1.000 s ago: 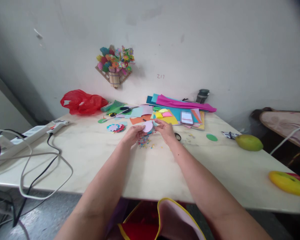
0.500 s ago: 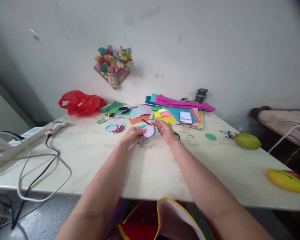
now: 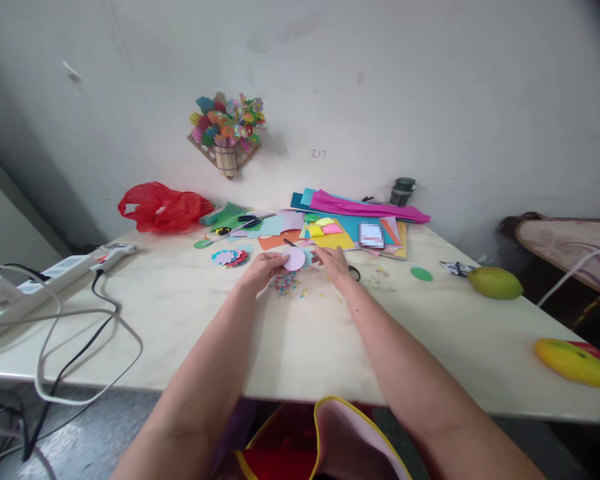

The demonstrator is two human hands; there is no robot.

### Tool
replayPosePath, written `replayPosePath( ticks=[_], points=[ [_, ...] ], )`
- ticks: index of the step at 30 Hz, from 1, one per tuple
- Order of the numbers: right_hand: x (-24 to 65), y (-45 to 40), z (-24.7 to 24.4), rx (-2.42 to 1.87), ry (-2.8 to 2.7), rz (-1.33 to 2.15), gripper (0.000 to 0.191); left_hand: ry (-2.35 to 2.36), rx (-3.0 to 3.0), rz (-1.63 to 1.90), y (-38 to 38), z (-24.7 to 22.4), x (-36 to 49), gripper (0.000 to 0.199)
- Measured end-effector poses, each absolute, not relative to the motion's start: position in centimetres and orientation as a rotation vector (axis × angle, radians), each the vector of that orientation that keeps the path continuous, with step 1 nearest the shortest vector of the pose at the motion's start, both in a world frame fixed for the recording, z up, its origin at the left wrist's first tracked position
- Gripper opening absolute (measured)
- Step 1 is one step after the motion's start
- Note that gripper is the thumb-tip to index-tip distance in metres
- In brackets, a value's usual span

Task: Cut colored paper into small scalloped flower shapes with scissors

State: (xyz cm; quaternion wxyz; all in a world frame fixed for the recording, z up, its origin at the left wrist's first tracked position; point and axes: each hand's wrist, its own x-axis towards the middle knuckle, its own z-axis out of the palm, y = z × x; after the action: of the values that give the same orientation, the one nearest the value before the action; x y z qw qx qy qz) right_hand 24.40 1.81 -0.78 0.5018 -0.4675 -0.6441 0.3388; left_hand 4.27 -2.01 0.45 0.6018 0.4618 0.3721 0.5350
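A flat lilac paper circle is pinched at its left edge by my left hand, above the table. Just right of the circle, my right hand reaches low over the table with fingers stretched apart. Light blue and reddish-brown paper shows between the circle and those fingers, partly hidden. A black ring-shaped handle lies by my right wrist; the rest of it is covered. Small coloured paper scraps are scattered below the circle. Left of my left hand lies a pile of scallop-edged paper pieces.
Scissors and coloured sheets lie toward the back, near a red plastic bag. A phone rests on paper. A green circle and a green mango-like fruit are at right; power strips with cables at left.
My right hand has moved off the circle's right edge and lowered, its fingers spreading. The lilac circle has shifted slightly left in my left hand.
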Motion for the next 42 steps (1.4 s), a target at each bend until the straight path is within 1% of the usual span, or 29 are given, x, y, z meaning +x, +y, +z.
replayPosePath(
  ticks=[5,12,18,22,31,35,42],
  points=[
    [23.4,0.0,0.6,-1.029,-1.479,0.936,0.042,0.88,1.08,1.271,-1.8,0.3,4.3,0.028],
    [22.9,0.0,0.4,-0.992,-1.33,1.052,0.027,0.898,1.059,1.288,-1.5,0.0,4.3,0.024],
    [23.6,0.6,0.4,-0.92,-1.148,1.139,0.029,0.954,0.976,1.36,-1.6,0.3,4.2,0.015],
    [23.4,0.4,0.6,-0.861,-1.137,1.186,0.028,0.933,0.999,1.29,-1.6,0.3,4.3,0.015],
    [22.8,0.2,0.1,-0.949,-1.227,1.17,0.029,0.823,1.109,1.107,-1.8,0.1,4.5,0.015],
    [22.6,-0.2,0.5,-0.971,-1.252,1.142,0.031,0.801,1.116,1.08,-2.2,0.4,4.6,0.014],
    [22.6,-0.5,0.9,-1.005,-1.306,1.088,0.028,0.784,1.132,1.067,-2.2,0.2,4.6,0.012]
  ],
)
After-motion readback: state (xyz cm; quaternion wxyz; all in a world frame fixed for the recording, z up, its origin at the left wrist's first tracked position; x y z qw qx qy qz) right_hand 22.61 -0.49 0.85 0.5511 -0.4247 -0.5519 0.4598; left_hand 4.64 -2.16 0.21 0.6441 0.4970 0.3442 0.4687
